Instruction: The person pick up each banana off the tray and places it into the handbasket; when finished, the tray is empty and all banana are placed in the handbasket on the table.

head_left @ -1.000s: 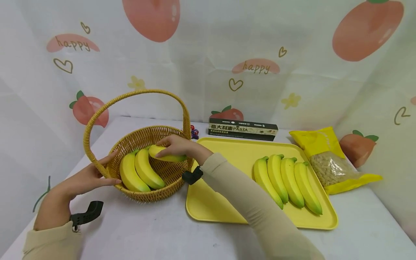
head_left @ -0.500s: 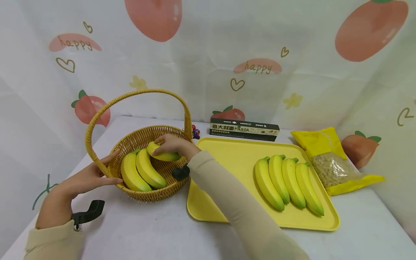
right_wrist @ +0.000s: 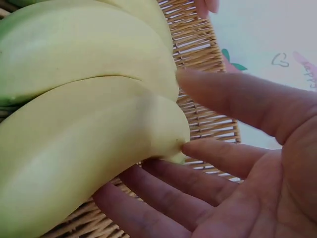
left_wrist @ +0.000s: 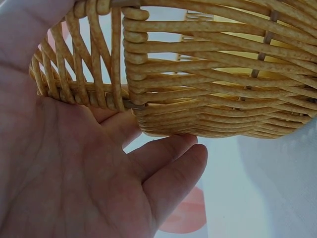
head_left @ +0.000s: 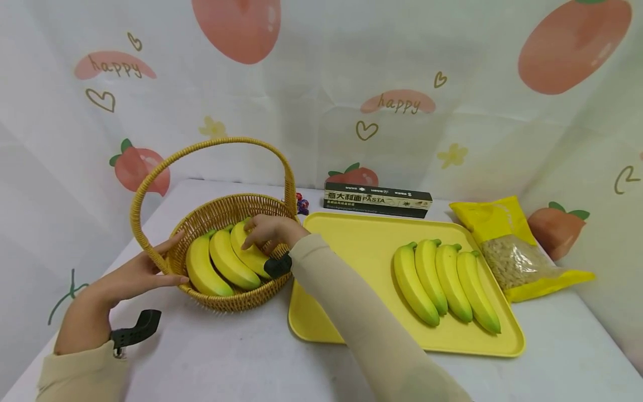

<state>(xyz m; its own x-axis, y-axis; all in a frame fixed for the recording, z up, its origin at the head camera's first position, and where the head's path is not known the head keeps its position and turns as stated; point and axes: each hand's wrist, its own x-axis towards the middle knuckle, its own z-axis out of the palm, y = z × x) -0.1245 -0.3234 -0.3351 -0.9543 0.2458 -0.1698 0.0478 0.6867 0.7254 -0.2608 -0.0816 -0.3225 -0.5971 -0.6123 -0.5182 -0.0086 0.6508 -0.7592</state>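
My left hand (head_left: 133, 274) holds the near left end of a wicker basket (head_left: 216, 303) with a tall arched handle. Its thumb lies at the rim, and in the left wrist view its fingers (left_wrist: 171, 183) reach along the outside of the weave. Inside the basket three yellow bananas with green tips lie side by side. Over the rightmost banana (head_left: 244, 249) is my right hand (head_left: 273, 229). In the right wrist view its loosely extended fingers (right_wrist: 218, 151) touch that banana's end and side, with the thumb near the middle banana (right_wrist: 84, 47).
A yellow tray (head_left: 346, 229) beside the basket bears several bananas (head_left: 449, 282) in a row at its right. Behind it stands a black pasta box (head_left: 377, 200). A yellow bag of pasta (head_left: 512, 251) leans at the right, and small wrapped sweets (head_left: 302, 204) lie behind the basket.
The third banana has gone from lying crosswise in my right hand to lying alongside the other two in the basket. My right fingers have loosened from it. The left hand keeps its place.
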